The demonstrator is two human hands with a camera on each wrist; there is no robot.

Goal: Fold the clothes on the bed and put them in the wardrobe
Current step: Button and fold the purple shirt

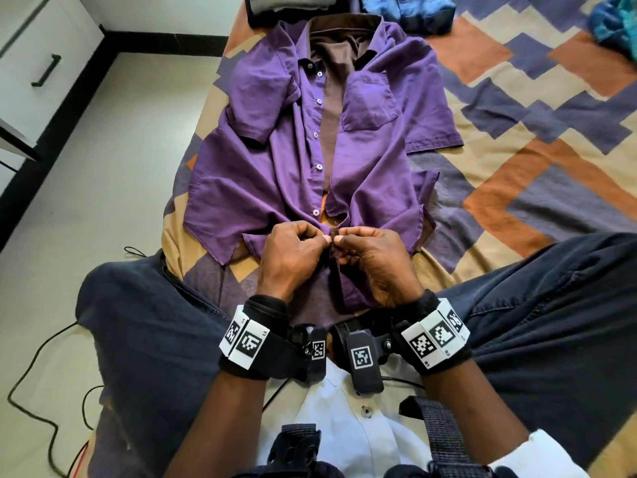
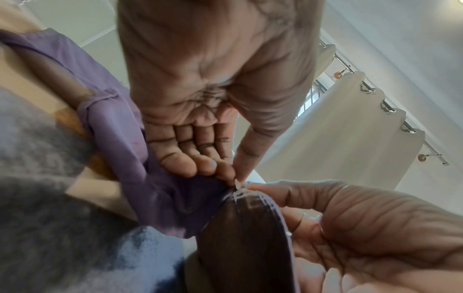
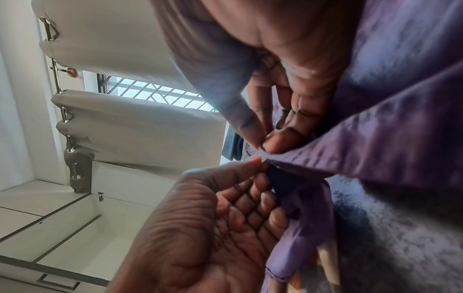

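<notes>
We are pinching the purple shirt's (image 1: 275,160) bottom placket between our left hand (image 1: 293,251) and right hand (image 1: 372,257), on the bed (image 1: 517,132).

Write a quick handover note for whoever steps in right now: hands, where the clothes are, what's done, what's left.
Left hand: pinching the button edge of the purple shirt near the hem.
Right hand: pinching the opposite front edge; the two meet at the lowest button.
Shirt: flat on the bed, front up, collar away, open above the hands, left sleeve folded in.
Other clothes: blue garment and teal garment bunched at the far end of the bed.
Done: shirt laid out.
Left: finish buttoning if wanted, fold the shirt, fold the rest, put all in the wardrobe.
</notes>
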